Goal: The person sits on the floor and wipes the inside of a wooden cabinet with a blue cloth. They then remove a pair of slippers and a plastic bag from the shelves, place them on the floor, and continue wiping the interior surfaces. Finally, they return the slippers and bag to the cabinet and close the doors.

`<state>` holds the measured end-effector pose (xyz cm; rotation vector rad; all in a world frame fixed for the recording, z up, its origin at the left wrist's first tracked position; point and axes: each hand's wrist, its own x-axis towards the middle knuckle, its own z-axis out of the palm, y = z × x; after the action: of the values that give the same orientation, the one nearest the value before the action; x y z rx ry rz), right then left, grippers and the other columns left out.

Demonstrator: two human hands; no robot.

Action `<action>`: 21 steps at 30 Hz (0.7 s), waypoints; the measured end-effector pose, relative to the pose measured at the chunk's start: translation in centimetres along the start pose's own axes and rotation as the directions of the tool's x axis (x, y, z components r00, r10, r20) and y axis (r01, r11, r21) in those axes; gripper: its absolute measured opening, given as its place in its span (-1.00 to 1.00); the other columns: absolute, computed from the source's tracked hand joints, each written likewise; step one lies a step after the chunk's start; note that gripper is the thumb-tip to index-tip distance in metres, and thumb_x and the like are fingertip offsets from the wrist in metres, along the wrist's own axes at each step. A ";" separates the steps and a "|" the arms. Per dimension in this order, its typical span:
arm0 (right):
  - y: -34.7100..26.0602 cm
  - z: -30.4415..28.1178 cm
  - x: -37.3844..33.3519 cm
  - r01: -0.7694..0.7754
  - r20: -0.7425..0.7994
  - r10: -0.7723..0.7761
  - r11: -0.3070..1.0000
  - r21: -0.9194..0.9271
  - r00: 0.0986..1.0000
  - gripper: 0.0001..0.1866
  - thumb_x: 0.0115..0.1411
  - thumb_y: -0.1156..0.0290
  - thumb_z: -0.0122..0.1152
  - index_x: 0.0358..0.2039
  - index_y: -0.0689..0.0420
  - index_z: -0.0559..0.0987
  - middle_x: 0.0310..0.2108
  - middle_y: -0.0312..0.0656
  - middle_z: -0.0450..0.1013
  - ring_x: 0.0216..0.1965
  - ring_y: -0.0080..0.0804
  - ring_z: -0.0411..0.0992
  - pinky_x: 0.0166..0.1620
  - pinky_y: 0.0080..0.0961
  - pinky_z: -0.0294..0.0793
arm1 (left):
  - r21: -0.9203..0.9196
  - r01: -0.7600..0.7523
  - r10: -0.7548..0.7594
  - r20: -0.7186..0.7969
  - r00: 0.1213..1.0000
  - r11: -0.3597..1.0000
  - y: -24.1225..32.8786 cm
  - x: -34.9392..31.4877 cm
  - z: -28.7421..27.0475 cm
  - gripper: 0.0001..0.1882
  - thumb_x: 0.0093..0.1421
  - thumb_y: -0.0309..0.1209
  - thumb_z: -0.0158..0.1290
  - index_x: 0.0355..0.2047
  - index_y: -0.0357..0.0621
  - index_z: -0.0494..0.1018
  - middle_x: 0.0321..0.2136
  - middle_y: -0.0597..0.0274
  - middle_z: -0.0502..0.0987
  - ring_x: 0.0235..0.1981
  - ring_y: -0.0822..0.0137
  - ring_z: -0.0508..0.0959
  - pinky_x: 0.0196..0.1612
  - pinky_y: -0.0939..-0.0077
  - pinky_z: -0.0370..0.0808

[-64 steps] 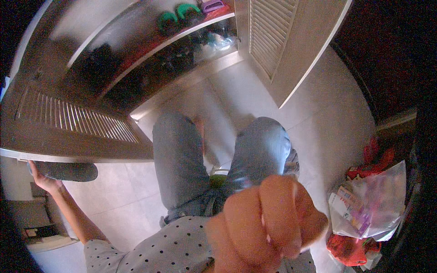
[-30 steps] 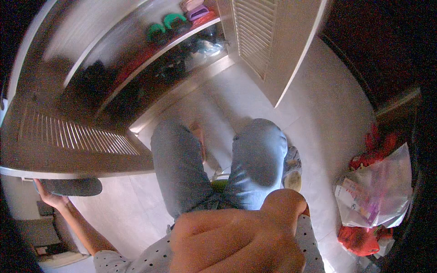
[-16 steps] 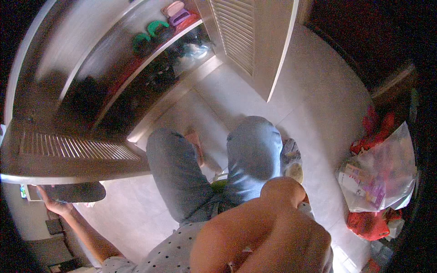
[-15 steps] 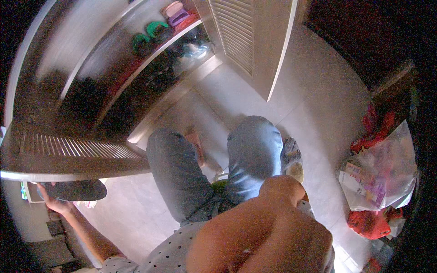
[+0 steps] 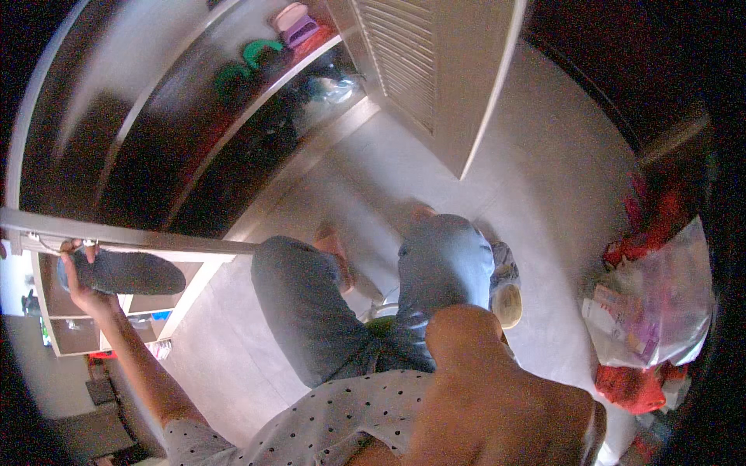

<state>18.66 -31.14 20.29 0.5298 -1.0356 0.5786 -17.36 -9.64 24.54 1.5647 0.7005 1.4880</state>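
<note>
At the left, my left hand (image 5: 92, 291) holds a dark, round-ended shoe (image 5: 144, 273) by one end, its fingers curled at the edge of the near cabinet door (image 5: 179, 242). A small metal fitting (image 5: 35, 235) on that door shows beside the fingertips. Close to the camera, my right hand (image 5: 465, 334) is bent down past my right thigh, and its fingers are hidden. Just beyond it is a grey, shoe-like thing (image 5: 503, 268) with a tan round end. Whether the right hand touches this cannot be seen.
Ahead stands an open cabinet whose shelves (image 5: 256, 105) hold green, pink and purple footwear (image 5: 299, 27). Its louvred far door (image 5: 443, 85) juts out over the floor. Bags (image 5: 653, 295) lie at the right, and a compartmented shelf (image 5: 74, 342) stands behind my left hand.
My left hand and the shoe moved up in the picture. The near door swung toward the cabinet and now appears nearly edge-on, uncovering the compartmented shelf. My right hand shifted slightly.
</note>
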 end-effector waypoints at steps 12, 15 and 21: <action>-1.1 -1.0 0.6 -0.081 -0.170 0.110 0.983 0.167 0.979 -0.71 -0.03 0.57 -0.03 -0.84 0.07 0.27 -0.76 -0.28 0.19 -0.71 -0.53 0.16 -0.70 -0.61 0.09 | 0.074 0.014 -0.005 -0.121 0.993 0.997 -1.6 2.3 1.5 -0.71 0.16 -0.24 -0.20 -0.21 -0.17 0.27 -0.59 0.29 0.24 -0.50 0.42 0.24 -0.36 0.59 0.20; -1.1 -1.4 0.7 -0.099 -0.201 0.138 0.976 0.193 0.970 -0.68 -0.01 0.58 -0.05 -0.86 0.07 0.26 -0.77 -0.28 0.19 -0.72 -0.53 0.16 -0.71 -0.61 0.09 | 0.116 0.022 -0.009 -0.109 0.994 0.993 -1.7 2.2 1.8 -0.72 0.16 -0.25 -0.21 -0.19 -0.15 0.26 -0.60 0.30 0.22 -0.50 0.42 0.24 -0.38 0.60 0.21; -0.6 -2.1 0.8 -0.074 -0.198 0.110 0.981 0.180 0.974 -0.65 0.02 0.58 -0.07 -0.87 0.07 0.25 -0.77 -0.27 0.18 -0.71 -0.51 0.17 -0.70 -0.60 0.10 | 0.064 0.000 0.011 -0.170 0.985 0.998 -1.8 2.2 1.4 -0.73 0.18 -0.26 -0.23 -0.19 -0.15 0.24 -0.58 0.31 0.22 -0.49 0.44 0.23 -0.38 0.60 0.22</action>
<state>20.70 -30.05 20.10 0.5616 -0.8196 0.7938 -15.43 -7.18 24.19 1.4993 0.8494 1.6321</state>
